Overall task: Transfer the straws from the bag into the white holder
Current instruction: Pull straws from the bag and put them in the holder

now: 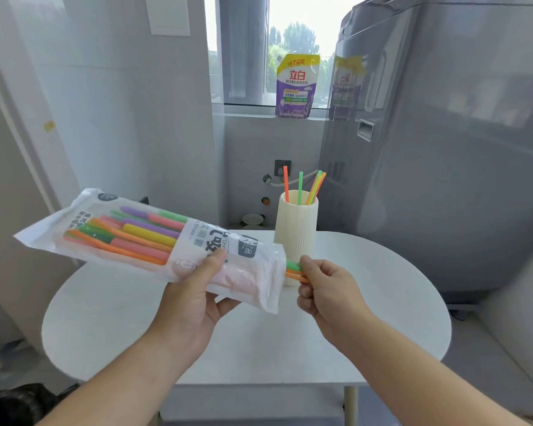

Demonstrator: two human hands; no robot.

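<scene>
Over table (382, 302), bag (136, 235) in curled left hand (194, 296), half-hidden straws (293, 266) in pinching right hand (326, 290).

A home laundry corner: washing machine (443, 149), detergent pouch (296, 86) on windowsill.

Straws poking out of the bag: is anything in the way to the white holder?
Nothing visible blocks them. The right hand pinches the straw ends in front of the white holder, whose top is open.
</scene>
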